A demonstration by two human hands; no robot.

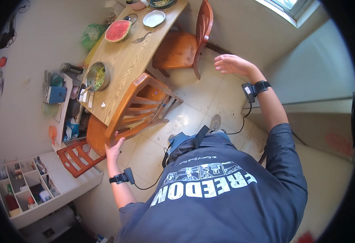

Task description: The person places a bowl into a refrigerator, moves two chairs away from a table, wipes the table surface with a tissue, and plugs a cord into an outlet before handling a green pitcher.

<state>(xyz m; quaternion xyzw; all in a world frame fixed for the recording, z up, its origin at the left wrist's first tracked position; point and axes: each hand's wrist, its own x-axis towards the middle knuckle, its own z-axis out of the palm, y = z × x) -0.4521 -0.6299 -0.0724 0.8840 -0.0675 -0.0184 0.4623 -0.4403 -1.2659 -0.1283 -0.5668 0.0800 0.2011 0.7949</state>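
My left hand [115, 148] grips the near end of the backrest of a wooden chair [125, 112], its thumb lying along the wood and its other fingers partly hidden. This chair stands tilted against the long side of a wooden table [128, 60]. My right hand [233, 64] is raised in the air over the tiled floor, empty, with the fingers extended. Nearest to it is a second wooden chair [177, 48] on the table's far side.
On the table are a cut watermelon [118, 31], a white plate [154, 18] and a steel bowl [106, 80] of chopped greens with chopsticks. A third chair [81, 158] stands at the table's end, by a compartmented organizer [25, 185]. A large pale cabinet-like surface [311, 66] rises on the right.
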